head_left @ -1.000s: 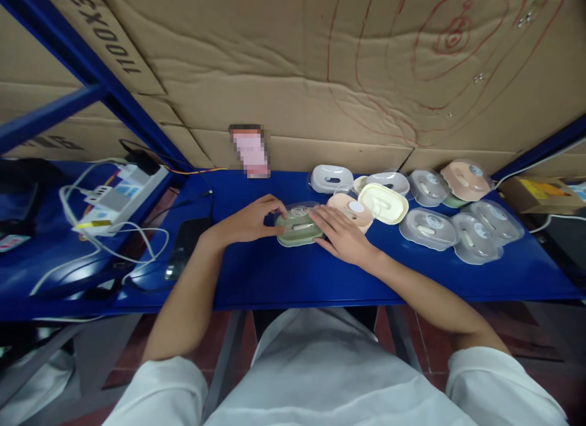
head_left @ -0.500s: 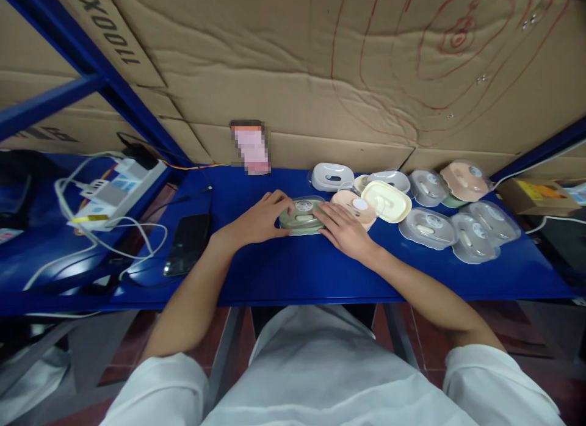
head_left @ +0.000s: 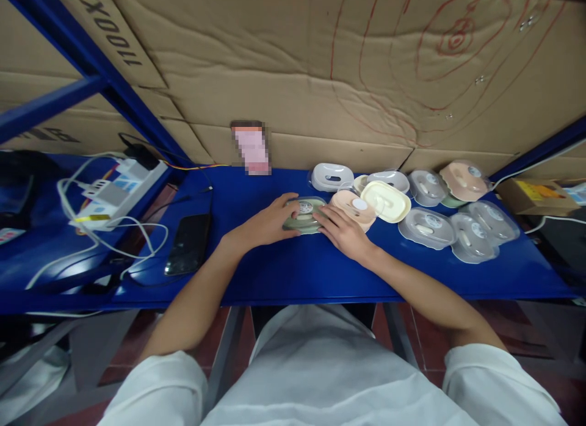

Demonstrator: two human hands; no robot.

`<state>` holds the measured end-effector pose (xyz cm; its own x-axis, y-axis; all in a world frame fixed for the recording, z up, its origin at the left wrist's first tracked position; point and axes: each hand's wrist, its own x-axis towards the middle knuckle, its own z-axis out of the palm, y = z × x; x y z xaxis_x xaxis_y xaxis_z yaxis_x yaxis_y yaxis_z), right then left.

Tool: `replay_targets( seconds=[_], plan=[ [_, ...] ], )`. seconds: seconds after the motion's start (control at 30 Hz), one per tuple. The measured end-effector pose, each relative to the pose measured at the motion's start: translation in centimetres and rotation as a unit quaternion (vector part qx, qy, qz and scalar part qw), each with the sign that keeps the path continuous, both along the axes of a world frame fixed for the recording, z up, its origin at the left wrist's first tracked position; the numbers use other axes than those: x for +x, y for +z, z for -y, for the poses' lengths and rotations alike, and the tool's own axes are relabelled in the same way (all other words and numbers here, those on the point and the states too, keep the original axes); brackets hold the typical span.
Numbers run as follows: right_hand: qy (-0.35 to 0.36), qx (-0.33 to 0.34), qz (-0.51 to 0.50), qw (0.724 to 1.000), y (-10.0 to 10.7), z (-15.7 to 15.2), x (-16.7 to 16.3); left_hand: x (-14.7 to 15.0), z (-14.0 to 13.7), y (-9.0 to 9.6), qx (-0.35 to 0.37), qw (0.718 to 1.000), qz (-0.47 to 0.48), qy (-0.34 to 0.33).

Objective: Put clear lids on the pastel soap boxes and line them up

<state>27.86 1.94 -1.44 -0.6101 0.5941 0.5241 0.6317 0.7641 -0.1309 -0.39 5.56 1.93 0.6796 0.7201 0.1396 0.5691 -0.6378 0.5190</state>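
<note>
A green soap box (head_left: 306,217) with a clear lid and a round label lies on the blue table in front of me. Its left end is gripped by my left hand (head_left: 279,220), thumb at the near side and fingers over the far side. Closed over the right end is my right hand (head_left: 344,231), its fingers together and partly hiding the box. Just beyond that hand lies a peach soap box (head_left: 354,207) with a round white label. A cream tray-like piece (head_left: 387,201) rests against it.
Several grey soap boxes (head_left: 428,227) and another peach one (head_left: 464,180) stand to the right. A white one (head_left: 332,177) is at the back. To the left are a black phone (head_left: 187,244), a power strip (head_left: 116,194) and loose cables. Cardboard (head_left: 297,78) walls the back.
My left hand has shifted slightly right and closed further around the left end of the green soap box. My right hand stays nearly in place.
</note>
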Motion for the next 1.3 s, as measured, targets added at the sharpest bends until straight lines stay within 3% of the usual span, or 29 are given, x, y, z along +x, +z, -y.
replay_targets(
  seconds=[0.33,0.5,0.67,0.77,0.93,1.03,1.13,1.3],
  plan=[
    [0.001,0.027,-0.005,1.000,-0.3,0.2,0.0,0.3,0.3,0.6,0.000,1.000,-0.009,0.010],
    [-0.014,0.022,0.036,0.999,1.0,0.2,-0.2,0.1,0.5,1.6,-0.015,0.997,-0.063,0.037],
    [-0.135,0.047,0.085,0.986,3.1,0.6,0.5,-3.2,0.1,3.2,-0.012,0.976,-0.166,0.140],
    [-0.208,0.033,0.116,0.971,3.2,0.9,0.7,-5.9,-0.6,3.3,0.012,0.957,-0.191,0.217],
    [-0.192,0.010,0.118,0.974,1.8,0.9,0.5,-8.8,-1.1,2.2,0.044,0.937,-0.194,0.288],
    [-0.169,0.010,0.104,0.980,1.5,0.7,0.6,-8.3,-0.5,2.4,0.095,0.940,-0.165,0.283],
    [-0.163,-0.008,0.081,0.983,1.9,0.6,0.8,-5.7,0.3,3.2,0.163,0.944,-0.130,0.255],
    [-0.116,-0.046,-0.011,0.992,2.9,0.3,1.5,1.1,2.1,2.5,0.159,0.985,-0.056,0.047]
  ],
)
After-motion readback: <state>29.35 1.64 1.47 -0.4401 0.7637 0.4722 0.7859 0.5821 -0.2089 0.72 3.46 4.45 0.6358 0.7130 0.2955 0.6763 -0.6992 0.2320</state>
